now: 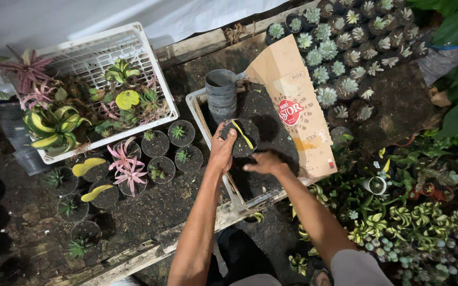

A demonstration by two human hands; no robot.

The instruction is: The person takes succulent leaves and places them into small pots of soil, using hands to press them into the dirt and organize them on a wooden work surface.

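My left hand (222, 150) grips a small black pot (241, 139) filled with dark soil, with a yellow-green leaf cutting (241, 134) standing in it. It holds the pot over a white crate (197, 106) full of dark soil. My right hand (263, 162) hovers just right of the pot, fingers curled down over the soil; whether it holds soil I cannot tell. A stack of empty black pots (221, 94) stands in the crate's far corner.
A cardboard sheet (295, 106) leans in the crate's right side. A white crate of colourful plants (102, 85) sits at the left. Several small potted plants (157, 151) stand in front of it. Pots of pale succulents (345, 47) fill the upper right, leafy plants (414, 217) the lower right.
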